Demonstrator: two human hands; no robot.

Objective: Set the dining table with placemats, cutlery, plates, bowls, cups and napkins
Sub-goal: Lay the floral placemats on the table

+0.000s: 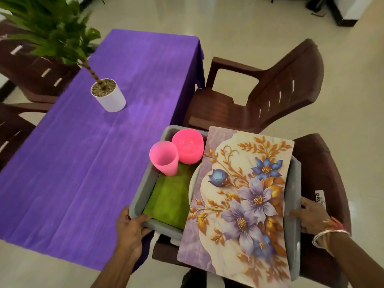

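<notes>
I hold a grey plastic tub [143, 188] over the near right corner of the purple-clothed table [87, 163]. My left hand [131, 231] grips its near left rim, and my right hand [311, 217] grips its right side. A floral placemat [245, 200] lies across the tub's right half and hides what is beneath, apart from a sliver of white rim at its left edge. In the left half sit a pink cup [164, 157], a pink bowl [188, 145] and a folded green napkin [170, 202].
A white pot with a green plant [109, 95] stands mid-table. Brown plastic chairs stand to the right [259, 88], under the tub [324, 173] and along the left side [12, 129]. Pale tiled floor surrounds the table.
</notes>
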